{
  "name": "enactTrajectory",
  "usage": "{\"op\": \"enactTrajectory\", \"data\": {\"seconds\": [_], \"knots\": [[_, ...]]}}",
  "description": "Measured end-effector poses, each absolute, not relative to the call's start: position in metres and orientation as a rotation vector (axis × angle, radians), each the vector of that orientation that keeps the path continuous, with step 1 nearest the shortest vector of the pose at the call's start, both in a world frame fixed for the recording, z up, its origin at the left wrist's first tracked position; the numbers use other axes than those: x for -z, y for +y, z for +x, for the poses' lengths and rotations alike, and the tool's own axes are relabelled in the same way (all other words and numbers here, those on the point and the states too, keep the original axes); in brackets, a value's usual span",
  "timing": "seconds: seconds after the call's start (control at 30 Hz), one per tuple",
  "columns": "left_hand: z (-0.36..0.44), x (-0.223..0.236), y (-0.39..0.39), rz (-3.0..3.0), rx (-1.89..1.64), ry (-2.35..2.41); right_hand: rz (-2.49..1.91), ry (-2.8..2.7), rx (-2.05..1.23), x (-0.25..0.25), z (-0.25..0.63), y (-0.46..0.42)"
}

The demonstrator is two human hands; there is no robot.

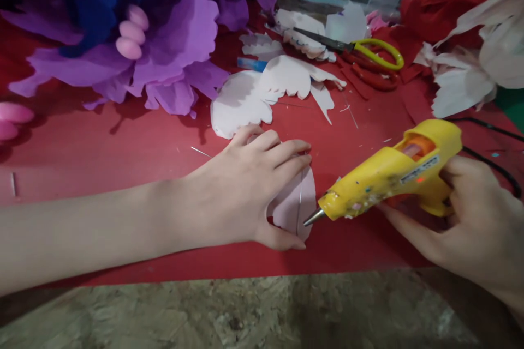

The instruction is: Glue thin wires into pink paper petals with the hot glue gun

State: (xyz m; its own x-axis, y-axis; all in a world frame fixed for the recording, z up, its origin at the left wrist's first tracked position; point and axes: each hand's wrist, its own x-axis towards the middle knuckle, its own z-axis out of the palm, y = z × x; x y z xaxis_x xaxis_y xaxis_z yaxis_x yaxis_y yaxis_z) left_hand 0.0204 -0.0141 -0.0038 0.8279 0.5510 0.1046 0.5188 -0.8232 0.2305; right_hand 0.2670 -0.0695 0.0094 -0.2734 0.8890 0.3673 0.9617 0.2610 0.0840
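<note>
My left hand (249,191) lies over a pale pink paper petal (308,196) and holds it against the red tabletop, fingers curved over the far side and thumb at the near edge. A thin wire (300,196) runs along the petal; much of the petal is hidden under the palm. In my right hand (475,223) is a yellow hot glue gun (380,180), its small indicator lit orange-red. The gun's metal nozzle (313,217) points left and is at the petal beside the wire; whether it touches I cannot tell.
Several white paper pieces (241,103) lie beyond my left hand. Behind them are yellow-and-red-handled scissors (376,54). Large purple paper petals (176,38) with pink egg-shaped pieces (131,31) stand at the back left. A black cord (491,126) runs off right.
</note>
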Motion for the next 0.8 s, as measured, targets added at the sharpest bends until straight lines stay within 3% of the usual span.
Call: {"op": "enactTrajectory", "data": {"seconds": [0.37, 0.63, 0.8], "knots": [[0.0184, 0.0073, -0.0139, 2.872, -0.308, 0.77, -1.612, -2.409, 0.555, -0.0122, 0.2638, -0.0673], [0.0187, 0.0051, -0.0165, 2.888, -0.304, 0.786, -1.804, -2.292, 0.43, -0.0102, 0.2643, -0.069], [0.0187, 0.0059, -0.0153, 2.886, -0.308, 0.783, -1.83, -2.225, 0.599, -0.0046, 0.2687, -0.0689]]}}
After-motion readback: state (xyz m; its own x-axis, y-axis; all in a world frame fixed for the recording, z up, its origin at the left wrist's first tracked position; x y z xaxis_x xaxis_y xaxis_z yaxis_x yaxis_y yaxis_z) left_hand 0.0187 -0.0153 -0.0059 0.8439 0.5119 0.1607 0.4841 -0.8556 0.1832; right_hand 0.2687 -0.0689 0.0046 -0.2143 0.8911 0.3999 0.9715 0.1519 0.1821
